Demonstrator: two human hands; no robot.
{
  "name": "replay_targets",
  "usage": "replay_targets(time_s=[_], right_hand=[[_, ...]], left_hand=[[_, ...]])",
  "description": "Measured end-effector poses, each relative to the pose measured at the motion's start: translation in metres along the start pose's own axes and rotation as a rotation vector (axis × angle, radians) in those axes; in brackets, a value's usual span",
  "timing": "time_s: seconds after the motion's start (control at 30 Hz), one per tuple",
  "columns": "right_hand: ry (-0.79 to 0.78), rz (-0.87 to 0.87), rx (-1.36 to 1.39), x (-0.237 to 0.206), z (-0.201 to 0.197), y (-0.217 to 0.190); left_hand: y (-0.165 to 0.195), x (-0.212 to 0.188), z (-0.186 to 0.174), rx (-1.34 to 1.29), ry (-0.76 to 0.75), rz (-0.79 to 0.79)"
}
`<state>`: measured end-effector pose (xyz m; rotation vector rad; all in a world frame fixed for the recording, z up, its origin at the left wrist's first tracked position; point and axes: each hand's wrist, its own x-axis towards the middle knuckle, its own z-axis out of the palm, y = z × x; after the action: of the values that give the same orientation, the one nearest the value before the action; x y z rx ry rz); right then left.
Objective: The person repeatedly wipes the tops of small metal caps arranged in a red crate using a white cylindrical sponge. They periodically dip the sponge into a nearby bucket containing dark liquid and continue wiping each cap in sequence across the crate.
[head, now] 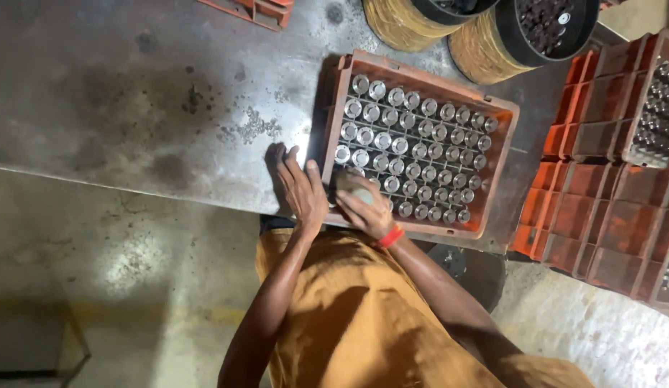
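An orange-brown plastic crate (501, 154) stands on a grey metal table (154, 93), filled with several rows of shiny round metal parts (413, 133). My left hand (300, 188) rests flat on the table, its fingers against the crate's near left corner. My right hand (364, 208), with a red band at the wrist, is over the crate's near edge, closed on a pale round object (360, 191). What that object is cannot be made out.
Stacked orange crates (600, 208) stand at the right, some holding metal parts. Two round woven drums with black liners (492, 50) sit at the far edge, full of dark pieces. Another crate corner (251, 8) shows at the top. Concrete floor (133, 273) lies below the table edge.
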<state>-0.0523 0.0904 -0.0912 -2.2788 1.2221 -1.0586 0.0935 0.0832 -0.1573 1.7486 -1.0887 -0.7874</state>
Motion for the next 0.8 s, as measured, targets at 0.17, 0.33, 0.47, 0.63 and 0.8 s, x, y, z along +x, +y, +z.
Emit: replay_targets(time_s=[0.17, 0.33, 0.47, 0.63, 0.8], right_hand=[[0.368, 0.064, -0.035, 0.015, -0.006, 0.014], [0.077, 0.076, -0.031, 0.032, -0.003, 0.033], [0.364, 0.033, -0.026, 0.019, -0.016, 0.036], [0.168, 0.124, -0.075, 0.019, -0.020, 0.047], [0.253, 0.135, 0.025, 0.052, -0.010, 0.054]], left_hand=[[0.000, -0.002, -0.001, 0.047, 0.011, 0.045], [0.004, -0.003, -0.005, 0.106, -0.012, 0.110], [0.006, -0.001, -0.005, 0.120, -0.052, 0.076], [0.006, -0.001, -0.005, 0.113, -0.077, 0.102], [0.005, -0.003, -0.005, 0.164, -0.069, 0.143]])
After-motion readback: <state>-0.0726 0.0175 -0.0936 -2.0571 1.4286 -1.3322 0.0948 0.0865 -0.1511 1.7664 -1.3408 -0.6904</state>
